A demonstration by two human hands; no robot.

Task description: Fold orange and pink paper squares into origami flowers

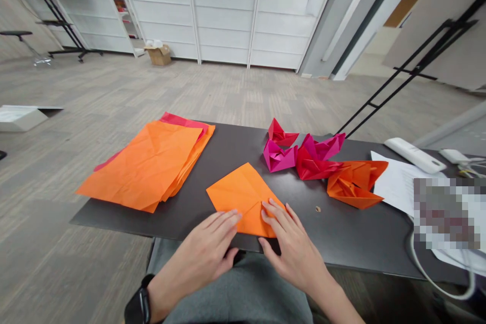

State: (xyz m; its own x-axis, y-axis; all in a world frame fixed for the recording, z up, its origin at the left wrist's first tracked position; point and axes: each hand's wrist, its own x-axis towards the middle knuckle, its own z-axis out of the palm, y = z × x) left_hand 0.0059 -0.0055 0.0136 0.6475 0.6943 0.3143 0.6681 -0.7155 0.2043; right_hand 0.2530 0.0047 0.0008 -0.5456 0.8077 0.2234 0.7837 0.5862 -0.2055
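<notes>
A folded square of orange paper (243, 187) lies flat on the dark table in front of me, turned with one corner pointing away. My left hand (212, 240) rests its fingertips on the paper's near left edge, the fingers stretched out side by side and the thumb apart. On the near right part of the paper lies my right hand (284, 235), its fingers spread and its thumb by the table edge. Neither hand grips anything. Creases show on the paper between the hands.
A stack of orange and red paper sheets (148, 162) lies on the left. Several folded paper boats in red, magenta (280, 156) and orange (355, 185) stand at the back right. Beyond them are printed sheets (395, 182), a white device (413, 154) and a white cable (425, 271).
</notes>
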